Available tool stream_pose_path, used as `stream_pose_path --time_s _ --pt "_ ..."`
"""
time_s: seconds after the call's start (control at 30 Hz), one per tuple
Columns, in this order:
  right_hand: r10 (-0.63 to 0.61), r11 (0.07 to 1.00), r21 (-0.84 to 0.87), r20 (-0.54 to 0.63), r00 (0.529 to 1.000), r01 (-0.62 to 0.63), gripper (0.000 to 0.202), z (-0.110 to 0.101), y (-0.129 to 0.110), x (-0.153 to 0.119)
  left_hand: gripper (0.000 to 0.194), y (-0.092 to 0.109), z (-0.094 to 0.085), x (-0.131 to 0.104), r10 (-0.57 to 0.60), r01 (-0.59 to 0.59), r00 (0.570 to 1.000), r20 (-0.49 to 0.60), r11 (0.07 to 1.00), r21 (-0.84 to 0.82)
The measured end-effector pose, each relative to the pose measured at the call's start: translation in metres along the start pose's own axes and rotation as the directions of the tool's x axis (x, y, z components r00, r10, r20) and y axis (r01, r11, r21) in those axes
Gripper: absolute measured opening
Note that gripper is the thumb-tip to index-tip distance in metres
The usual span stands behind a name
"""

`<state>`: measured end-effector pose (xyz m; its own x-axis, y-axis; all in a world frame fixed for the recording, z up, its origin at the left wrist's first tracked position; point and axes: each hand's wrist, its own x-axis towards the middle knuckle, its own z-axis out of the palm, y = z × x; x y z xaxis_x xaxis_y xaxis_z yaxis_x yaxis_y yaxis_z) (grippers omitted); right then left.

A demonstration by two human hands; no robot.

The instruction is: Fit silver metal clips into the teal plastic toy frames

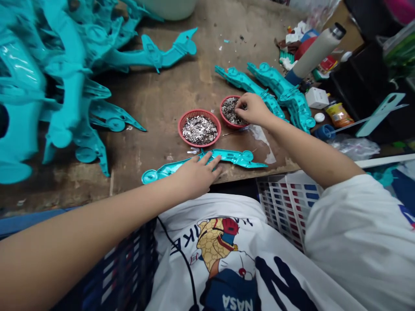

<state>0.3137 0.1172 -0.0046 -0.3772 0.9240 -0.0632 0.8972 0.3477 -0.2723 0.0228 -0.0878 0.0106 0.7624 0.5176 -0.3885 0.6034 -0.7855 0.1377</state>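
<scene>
My left hand point(199, 173) lies with spread fingers on a long teal plastic part point(233, 157) at the table's front edge, pressing on its middle. My right hand point(252, 109) reaches over the smaller red basket point(238, 126), which holds dark small metal pieces. Its fingertips are pinched together among those pieces; whatever is between them is hidden. To the left stands a larger red basket point(180, 133) filled with shiny small metal pieces point(200, 130). Two more teal plastic parts point(253, 88) point(285, 93) lie behind my right hand.
A big heap of teal plastic parts point(68, 73) covers the table's left side. At the right are a grey bottle point(316, 54), a small white box point(317, 98) and an orange-labelled jar point(339, 113). A white plastic crate point(287, 194) stands below the table edge point(279, 172).
</scene>
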Motion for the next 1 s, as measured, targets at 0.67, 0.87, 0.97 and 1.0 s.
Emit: stream_pose_path --time_s 0.67,0.87,0.97,1.0 --pt "0.090 0.988 -0.120 -0.073 0.993 -0.098 0.048 -0.027 0.017 -0.053 0.042 -0.106 0.034 0.051 -0.427 0.206 0.864 -0.266 0.783 -0.587" --pt "0.009 1.000 -0.025 -0.108 0.994 -0.012 0.055 -0.029 0.030 -0.050 0.031 -0.106 0.019 0.046 -0.446 0.264 0.858 -0.256 0.809 -0.526" --pt "-0.018 1.000 0.019 -0.093 0.995 0.020 0.048 -0.035 0.014 -0.062 0.026 -0.098 0.002 0.037 -0.431 0.280 0.870 -0.239 0.831 -0.481" --pt "-0.040 0.998 0.045 -0.080 0.996 0.043 0.043 -0.037 0.004 -0.068 0.027 -0.095 -0.004 0.034 -0.423 0.286 0.876 -0.231 0.842 -0.458"
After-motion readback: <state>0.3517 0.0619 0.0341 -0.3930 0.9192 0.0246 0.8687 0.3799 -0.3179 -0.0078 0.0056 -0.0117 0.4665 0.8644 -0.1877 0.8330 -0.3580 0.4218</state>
